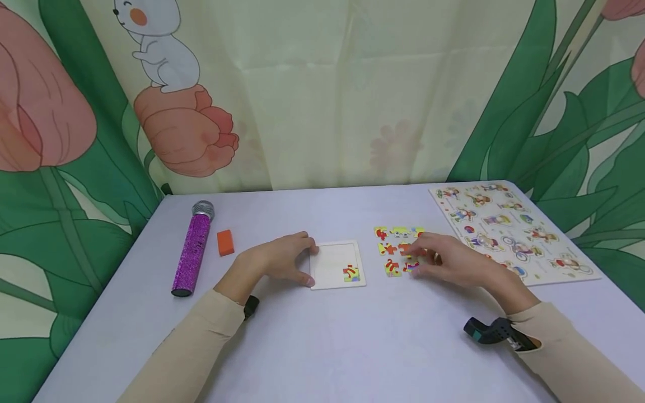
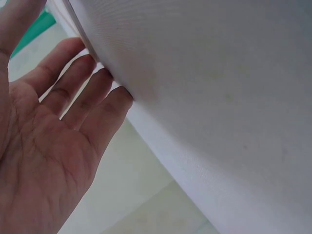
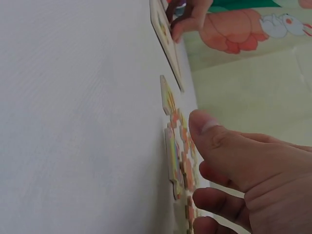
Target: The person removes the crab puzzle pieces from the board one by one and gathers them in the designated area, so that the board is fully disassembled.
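Note:
A white square puzzle tray [image 1: 330, 263] lies mid-table with one red, yellow and green puzzle piece [image 1: 351, 273] in its lower right corner. My left hand [image 1: 287, 257] rests at the tray's left edge, thumb and fingertips spread along it. In the left wrist view, its long fingers [image 2: 108, 113] are extended, tips down at the table surface. Right of the tray, several loose puzzle pieces [image 1: 392, 267] are laid out close together. Over their right side hovers my right hand [image 1: 453, 260], fingers loosely bent. The right wrist view shows its thumb [image 3: 212, 134] apart from the fingers, beside the pieces.
Along the left lie a purple glittery microphone [image 1: 191, 254] and an orange block [image 1: 225, 243]. A large picture board [image 1: 514, 232] with cartoon figures covers the back right of the white table [image 1: 322, 347]. A printed curtain [image 1: 322, 112] hangs behind.

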`<control>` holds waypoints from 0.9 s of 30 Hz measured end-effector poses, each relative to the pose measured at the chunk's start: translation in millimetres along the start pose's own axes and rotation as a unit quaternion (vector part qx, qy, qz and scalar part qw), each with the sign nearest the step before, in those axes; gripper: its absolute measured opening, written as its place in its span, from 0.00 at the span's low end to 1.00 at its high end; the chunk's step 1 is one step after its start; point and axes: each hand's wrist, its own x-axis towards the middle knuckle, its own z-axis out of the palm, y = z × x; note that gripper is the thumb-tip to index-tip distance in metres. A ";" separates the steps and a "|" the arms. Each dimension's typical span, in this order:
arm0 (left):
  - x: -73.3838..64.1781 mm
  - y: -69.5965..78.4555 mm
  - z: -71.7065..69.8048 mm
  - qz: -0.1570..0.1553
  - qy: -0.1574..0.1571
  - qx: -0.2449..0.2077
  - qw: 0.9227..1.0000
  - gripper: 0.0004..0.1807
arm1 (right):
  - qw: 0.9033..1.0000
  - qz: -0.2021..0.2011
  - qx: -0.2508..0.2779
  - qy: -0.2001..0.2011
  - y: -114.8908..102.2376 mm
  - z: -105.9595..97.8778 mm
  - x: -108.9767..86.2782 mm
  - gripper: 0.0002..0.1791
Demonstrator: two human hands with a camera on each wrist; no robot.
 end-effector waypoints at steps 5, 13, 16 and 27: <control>0.6 0.2 0.4 0.006 -0.002 -0.004 1.000 0.35 | 1.000 -0.006 0.012 -0.002 -9.3 -2.1 7.4 0.16; 0.5 -1.5 0.0 0.003 -0.006 -0.017 1.000 0.35 | 0.998 -0.038 0.033 -0.028 -24.1 5.4 32.4 0.17; 0.6 -3.2 0.4 0.008 -0.005 -0.019 1.000 0.35 | 0.997 -0.054 0.043 -0.035 -30.7 9.5 41.1 0.17; 0.3 -4.7 3.9 0.014 -0.001 -0.024 1.000 0.35 | 0.993 -0.068 0.065 -0.077 -59.1 28.7 62.1 0.18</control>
